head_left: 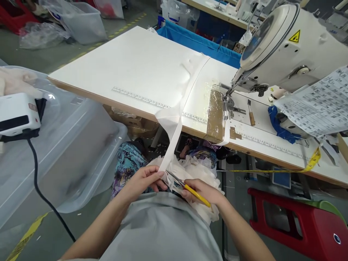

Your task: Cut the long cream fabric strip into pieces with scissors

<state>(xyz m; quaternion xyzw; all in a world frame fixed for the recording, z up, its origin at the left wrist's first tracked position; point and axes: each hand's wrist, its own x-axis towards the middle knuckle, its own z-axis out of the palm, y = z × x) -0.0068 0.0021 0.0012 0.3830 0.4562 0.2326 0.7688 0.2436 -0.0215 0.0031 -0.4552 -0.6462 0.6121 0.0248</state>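
Low in front of my body, my left hand [148, 179] pinches a strip of pale fabric [174, 143] that hangs over the table edge. My right hand [199, 192] grips small yellow-handled scissors [197, 195], their metal blades pointing left at the fabric beside my left fingers. The strip runs up across the white table [130, 58]. A bunch of ruffled pale fabric [209, 177] rests on my lap, partly behind my right hand.
A sewing machine [293, 50] stands on the table's right part, near a wooden-handled tool [251, 114] and a yellow measuring tape [312, 161]. Translucent bins [67, 145] are at the left, with a white device [19, 114] on top. A red stool [307, 224] is at lower right.
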